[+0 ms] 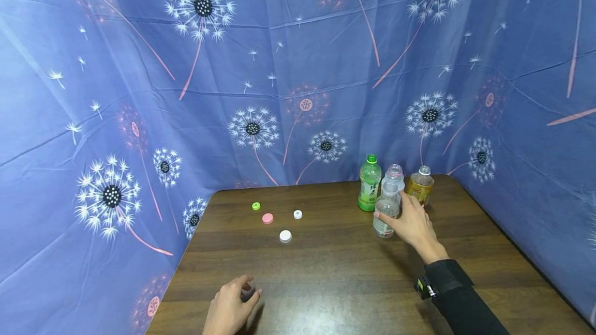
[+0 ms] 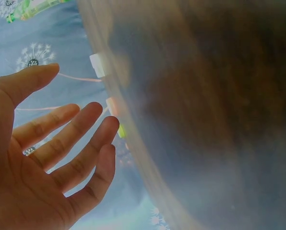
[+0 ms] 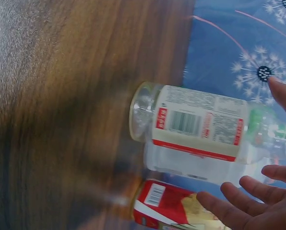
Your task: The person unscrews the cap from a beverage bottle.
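Observation:
My right hand (image 1: 412, 224) reaches around the front clear bottle (image 1: 384, 216), thumb to its left and fingers to its right. In the right wrist view the fingers are spread, with the labelled clear bottle (image 3: 200, 122) between thumb and fingers; contact cannot be made out. This bottle stands upright and capless. Right behind it is another clear bottle (image 1: 396, 171) with a pinkish neck ring, partly hidden. My left hand (image 1: 230, 306) hovers at the table's near side, holding nothing. Its fingers (image 2: 68, 165) are loosely bent in the left wrist view.
A green bottle (image 1: 370, 187) and a yellow-labelled bottle (image 1: 420, 187) flank the clear ones. Left of them on the wooden table (image 1: 326, 273) lie a green cap (image 1: 256, 206), a pink cap (image 1: 267, 218), a small white cap (image 1: 298, 214) and a larger white cap (image 1: 285, 236). A blue curtain (image 1: 298, 71) hangs behind.

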The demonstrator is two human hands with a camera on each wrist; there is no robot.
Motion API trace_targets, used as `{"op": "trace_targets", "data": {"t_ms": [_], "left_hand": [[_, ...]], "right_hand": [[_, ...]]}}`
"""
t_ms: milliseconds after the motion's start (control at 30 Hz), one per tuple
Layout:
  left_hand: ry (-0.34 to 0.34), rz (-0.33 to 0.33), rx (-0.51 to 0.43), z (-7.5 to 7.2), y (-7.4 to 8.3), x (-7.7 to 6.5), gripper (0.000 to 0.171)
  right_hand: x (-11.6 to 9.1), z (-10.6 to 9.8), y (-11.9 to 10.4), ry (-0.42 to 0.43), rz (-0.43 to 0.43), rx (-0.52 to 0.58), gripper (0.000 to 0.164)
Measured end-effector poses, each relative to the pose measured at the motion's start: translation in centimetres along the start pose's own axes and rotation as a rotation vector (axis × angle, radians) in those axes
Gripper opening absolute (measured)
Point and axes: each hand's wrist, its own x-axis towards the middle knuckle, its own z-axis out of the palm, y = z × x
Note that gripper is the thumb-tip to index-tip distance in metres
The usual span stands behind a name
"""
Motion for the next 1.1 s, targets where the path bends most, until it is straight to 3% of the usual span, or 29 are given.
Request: {"op": "trace_targets", "data": {"t_ms": [300,700,1100], "left_hand": [[-0.031,0.001,-0.003,-0.2,-0.6,-0.2,0.038],[-0.015,-0.015,0.005,-0.5,-1.5,-0.4,0.033],[0.017,-0.025,-0.003,-0.3,-1.1,-0.6,0.032]], "right_hand": [[0.7,1.9,0.7,-0.008,0.001,0.017,0.11],[1.0,3.0,1.1,0.093,-0.037,0.01,0.079],[0.1,2.5,-0.3,0.114,-0.062,0.036,0.084]]}}
